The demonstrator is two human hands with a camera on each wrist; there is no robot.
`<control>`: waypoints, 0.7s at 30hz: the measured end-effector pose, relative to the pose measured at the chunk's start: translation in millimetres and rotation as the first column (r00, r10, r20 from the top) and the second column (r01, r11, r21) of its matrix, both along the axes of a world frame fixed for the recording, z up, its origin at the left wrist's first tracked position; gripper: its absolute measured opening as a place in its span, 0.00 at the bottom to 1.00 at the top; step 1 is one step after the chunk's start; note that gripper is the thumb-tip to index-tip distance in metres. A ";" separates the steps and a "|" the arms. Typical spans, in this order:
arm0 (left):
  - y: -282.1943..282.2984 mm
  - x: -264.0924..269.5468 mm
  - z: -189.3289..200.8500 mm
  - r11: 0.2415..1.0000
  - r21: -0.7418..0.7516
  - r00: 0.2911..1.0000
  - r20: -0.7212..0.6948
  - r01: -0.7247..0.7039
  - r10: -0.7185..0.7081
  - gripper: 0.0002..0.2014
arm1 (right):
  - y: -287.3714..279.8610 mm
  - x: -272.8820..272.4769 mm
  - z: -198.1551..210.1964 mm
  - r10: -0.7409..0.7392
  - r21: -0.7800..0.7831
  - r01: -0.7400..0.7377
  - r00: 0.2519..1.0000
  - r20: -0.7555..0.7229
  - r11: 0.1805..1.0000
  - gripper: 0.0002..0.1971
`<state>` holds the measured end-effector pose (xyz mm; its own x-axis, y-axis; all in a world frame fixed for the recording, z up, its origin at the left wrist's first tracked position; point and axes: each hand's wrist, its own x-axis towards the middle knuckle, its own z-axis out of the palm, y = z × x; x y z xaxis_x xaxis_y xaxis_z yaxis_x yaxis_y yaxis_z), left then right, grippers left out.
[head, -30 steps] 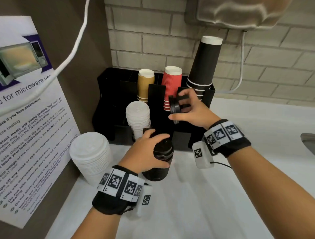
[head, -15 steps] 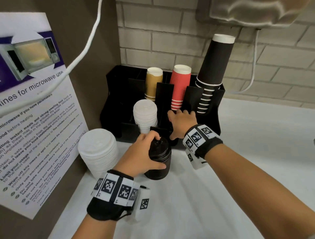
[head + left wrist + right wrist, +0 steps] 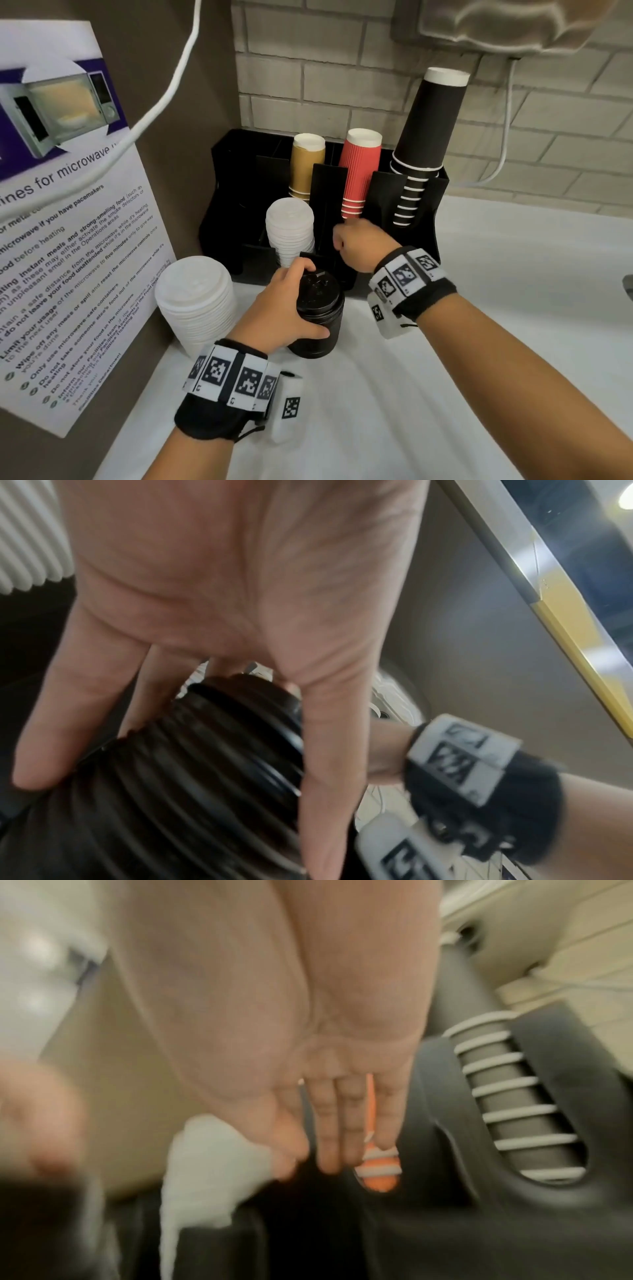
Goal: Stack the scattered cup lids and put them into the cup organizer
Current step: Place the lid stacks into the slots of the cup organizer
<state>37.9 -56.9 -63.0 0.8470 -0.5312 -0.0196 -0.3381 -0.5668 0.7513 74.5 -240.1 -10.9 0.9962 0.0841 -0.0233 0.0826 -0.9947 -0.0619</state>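
A stack of black lids (image 3: 317, 317) stands upright on the table just before the black cup organizer (image 3: 404, 212); white lids (image 3: 290, 229) fill one front slot.

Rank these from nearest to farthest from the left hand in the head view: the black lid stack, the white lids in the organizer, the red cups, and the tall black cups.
1. Black lid stack: gripped by the left hand.
2. White lids in the organizer: just behind the hand.
3. Red cups: farther back, middle slot.
4. Tall black cups: back right, farthest.
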 end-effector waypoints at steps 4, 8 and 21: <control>7.0 1.6 3.7 1.000 -0.020 0.999 -0.034 -0.009 0.008 0.57 | 4.7 -33.6 29.6 0.190 0.591 -0.140 0.982 -0.022 0.794 0.12; 19.1 8.2 9.4 1.000 0.011 0.999 -0.052 -0.012 0.013 0.62 | 20.6 -46.8 20.0 0.308 0.427 -0.181 0.918 -0.251 0.886 0.31; 24.7 2.0 11.5 1.000 0.007 0.996 -0.086 -0.004 0.005 0.67 | 27.4 -43.8 -5.6 0.285 0.408 -0.209 0.949 -0.134 0.889 0.34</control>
